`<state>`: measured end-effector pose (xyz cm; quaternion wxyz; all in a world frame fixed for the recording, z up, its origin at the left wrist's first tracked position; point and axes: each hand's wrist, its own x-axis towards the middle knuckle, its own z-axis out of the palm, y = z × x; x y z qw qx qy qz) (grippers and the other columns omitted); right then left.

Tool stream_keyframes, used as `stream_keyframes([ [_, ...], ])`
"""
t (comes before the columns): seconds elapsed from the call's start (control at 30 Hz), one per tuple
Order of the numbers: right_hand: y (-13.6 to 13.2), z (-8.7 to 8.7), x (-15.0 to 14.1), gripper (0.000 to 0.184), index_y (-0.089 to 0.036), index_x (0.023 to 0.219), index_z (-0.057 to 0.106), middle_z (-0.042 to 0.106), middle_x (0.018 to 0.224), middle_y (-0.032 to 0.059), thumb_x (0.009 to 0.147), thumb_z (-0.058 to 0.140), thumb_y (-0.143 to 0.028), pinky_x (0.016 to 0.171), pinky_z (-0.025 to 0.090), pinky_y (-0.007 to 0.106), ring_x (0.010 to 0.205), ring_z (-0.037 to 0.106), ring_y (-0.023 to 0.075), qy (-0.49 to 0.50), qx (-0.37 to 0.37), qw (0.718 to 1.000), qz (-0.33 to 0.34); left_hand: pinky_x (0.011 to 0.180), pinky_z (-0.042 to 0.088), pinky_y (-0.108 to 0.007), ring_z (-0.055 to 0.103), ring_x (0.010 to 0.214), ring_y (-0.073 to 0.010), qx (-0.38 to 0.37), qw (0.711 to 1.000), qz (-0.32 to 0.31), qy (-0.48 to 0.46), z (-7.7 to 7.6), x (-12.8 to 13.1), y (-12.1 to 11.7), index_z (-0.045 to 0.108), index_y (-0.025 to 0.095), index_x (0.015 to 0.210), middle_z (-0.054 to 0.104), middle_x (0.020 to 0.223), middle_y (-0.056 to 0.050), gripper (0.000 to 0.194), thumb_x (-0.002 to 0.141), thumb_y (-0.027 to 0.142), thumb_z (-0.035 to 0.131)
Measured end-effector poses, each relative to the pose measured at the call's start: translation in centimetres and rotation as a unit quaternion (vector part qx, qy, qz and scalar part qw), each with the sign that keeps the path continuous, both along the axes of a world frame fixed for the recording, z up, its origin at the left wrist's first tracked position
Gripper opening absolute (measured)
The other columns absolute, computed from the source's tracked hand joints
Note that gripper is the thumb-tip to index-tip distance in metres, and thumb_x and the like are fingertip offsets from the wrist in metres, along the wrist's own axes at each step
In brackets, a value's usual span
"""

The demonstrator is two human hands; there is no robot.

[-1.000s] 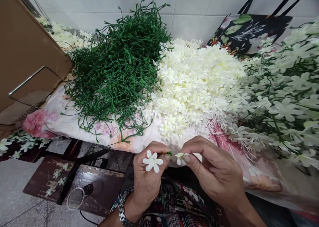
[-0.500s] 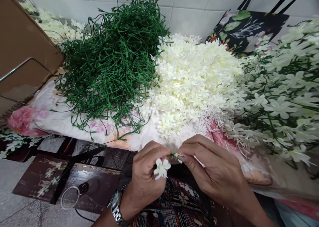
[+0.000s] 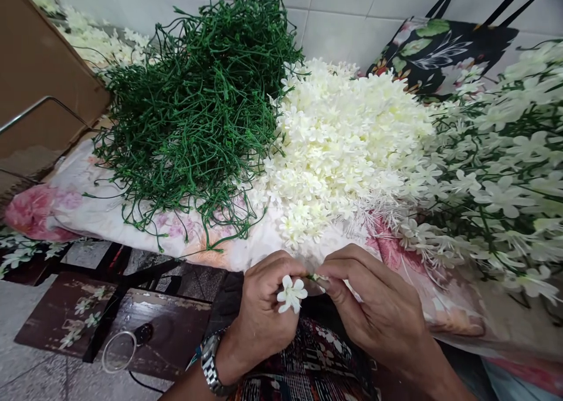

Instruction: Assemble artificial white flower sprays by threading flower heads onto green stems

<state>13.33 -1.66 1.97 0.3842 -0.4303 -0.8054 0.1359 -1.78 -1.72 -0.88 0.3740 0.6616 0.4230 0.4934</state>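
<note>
My left hand point(image 3: 268, 307) is closed around a green artificial flower stem, mostly hidden in the fingers. One white artificial flower point(image 3: 291, 294) sticks out below its thumb, petals spread. My right hand point(image 3: 373, 298) pinches a small whitish flower piece point(image 3: 320, 280) at the green stem tip, close beside the left fingertips. Just beyond both hands lies a heap of loose white flower heads point(image 3: 343, 143). A tangled pile of bare green stems point(image 3: 197, 108) is to its left. Finished-looking flower sprays point(image 3: 497, 184) with white blooms are heaped at the right.
A floral cloth point(image 3: 145, 228) covers the work surface. Cardboard point(image 3: 48, 55) stands at the left, a black floral bag point(image 3: 444, 55) against the tiled wall. Below left is a brown wooden seat point(image 3: 171, 325) with a clear round rim point(image 3: 118, 351) and fallen flowers point(image 3: 83, 313).
The view has shifted slightly. Both hands stay close together at the stem tip, and the white flower under my left thumb has turned a little to face the camera more.
</note>
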Motion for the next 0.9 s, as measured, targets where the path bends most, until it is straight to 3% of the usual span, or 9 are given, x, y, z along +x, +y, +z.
stream_keyframes([
  [0.23,0.1,-1.2,-0.3,0.012,-0.015,0.080,0.056,0.055,0.072,0.0022,0.082,0.050,-0.004,0.057,0.046,0.019,0.065,0.054,0.0098,0.040,-0.022,0.999,-0.007,0.049,0.034,-0.022,0.043,0.050,-0.0105,-0.034,0.999,0.017,-0.001,0.0,0.3,0.2,0.054,0.018,0.065,0.045,0.054,0.003,0.018,0.069,0.001,0.048],
  [0.73,0.7,-1.3,-0.3,0.019,-0.015,0.075,0.058,0.054,0.067,0.0020,0.084,0.046,-0.004,0.055,0.045,0.021,0.062,0.052,0.0106,0.016,-0.044,0.999,0.022,0.049,0.028,-0.023,0.038,0.050,-0.0105,-0.016,1.000,0.016,0.021,-0.3,0.3,0.5,0.047,0.019,0.059,0.040,0.053,0.004,0.019,0.065,0.001,0.046],
  [0.9,0.7,-0.9,0.4,0.011,-0.016,0.087,0.060,0.057,0.075,0.0015,0.086,0.051,-0.010,0.059,0.048,0.019,0.067,0.056,0.0092,0.045,-0.088,0.994,0.045,0.047,0.031,-0.021,0.041,0.049,-0.0096,-0.089,0.995,-0.016,-0.036,0.6,0.1,0.8,0.050,0.018,0.057,0.045,0.052,0.004,0.017,0.067,0.004,0.051],
])
